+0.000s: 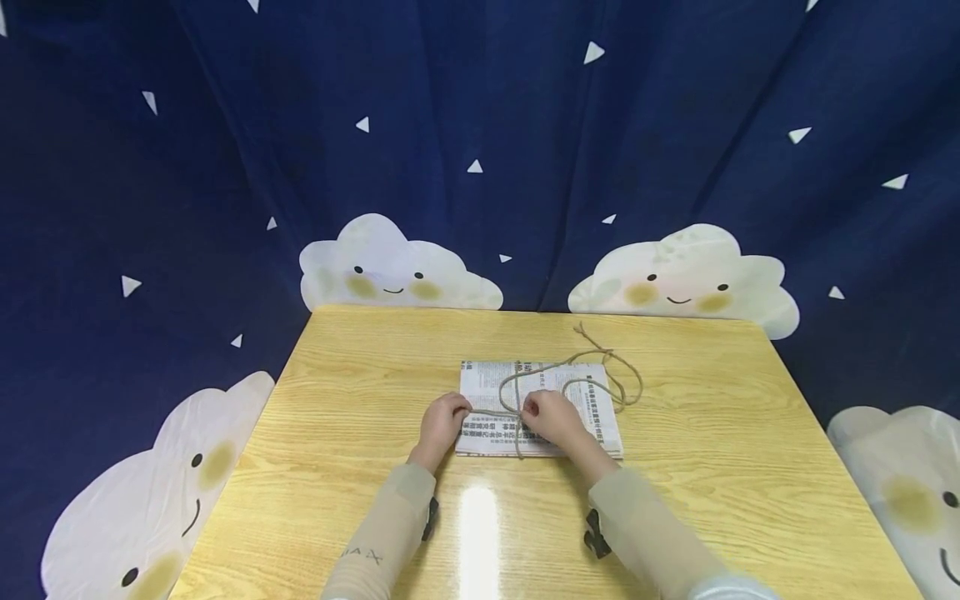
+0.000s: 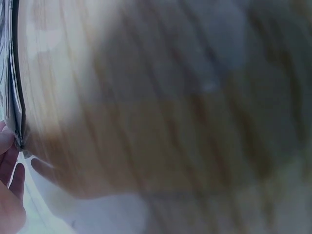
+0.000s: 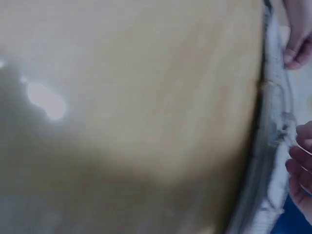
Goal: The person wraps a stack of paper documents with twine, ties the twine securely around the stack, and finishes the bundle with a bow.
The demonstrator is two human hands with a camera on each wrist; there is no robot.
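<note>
A flat stack of folded newspaper (image 1: 487, 377) lies on the table, with thin brown twine (image 1: 491, 412) crossing its top lengthwise and crosswise. At the left edge of the stack, my left hand (image 1: 441, 425) pinches the twine against the paper. My right hand (image 1: 553, 417) is over the middle, its fingertips pinching the twine right beside the crossing. Slack twine loops over the right half of the stack and past its right edge, and a loose end points to the back. In the right wrist view the stack's layered side (image 3: 253, 161) shows, with my right hand (image 3: 302, 165) beside it.
The wooden table (image 1: 360, 358) extends on all sides of the stack, with a bright glare in front. A dark blue curtain (image 1: 420, 75) with white triangles hangs behind, and smiling cloud shapes (image 1: 682, 279) stand along the table's back and sides.
</note>
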